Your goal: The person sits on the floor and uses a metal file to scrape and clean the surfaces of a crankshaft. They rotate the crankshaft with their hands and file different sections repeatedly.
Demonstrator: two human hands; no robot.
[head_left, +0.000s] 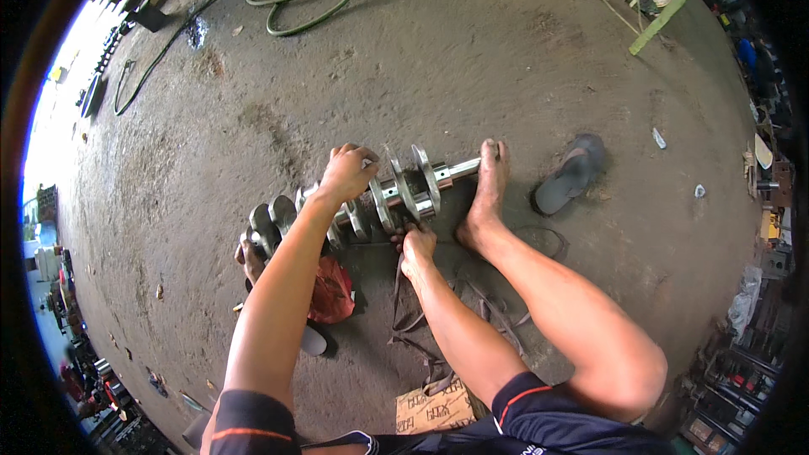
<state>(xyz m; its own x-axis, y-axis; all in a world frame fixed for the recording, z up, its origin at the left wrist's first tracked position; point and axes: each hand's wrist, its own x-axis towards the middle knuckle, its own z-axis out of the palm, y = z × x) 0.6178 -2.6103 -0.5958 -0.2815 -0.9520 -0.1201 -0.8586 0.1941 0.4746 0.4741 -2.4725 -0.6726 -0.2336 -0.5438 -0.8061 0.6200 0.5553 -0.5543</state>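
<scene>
A bare metal crankshaft (pixel 404 190) lies across the floor before me, its shiny journals and rounded webs running from lower left to upper right. My left hand (pixel 347 171) is over its far side near the middle, fingers curled; what they hold is hidden. On the near side, my right hand (pixel 417 248) is closed low against the crankshaft. A dark strap (pixel 397 286) runs down from its fingers to the floor. My bare right foot (pixel 489 190) presses against the shaft's right end, and my left foot (pixel 251 261) is by the other end.
Red crumpled material (pixel 332 291) lies under my left forearm. More straps trail toward a printed cardboard piece (pixel 434 409) between my legs. A dark sandal (pixel 573 175) sits to the right. A green hose (pixel 312 25) coils far off; a green-legged stand (pixel 672 7) is far right.
</scene>
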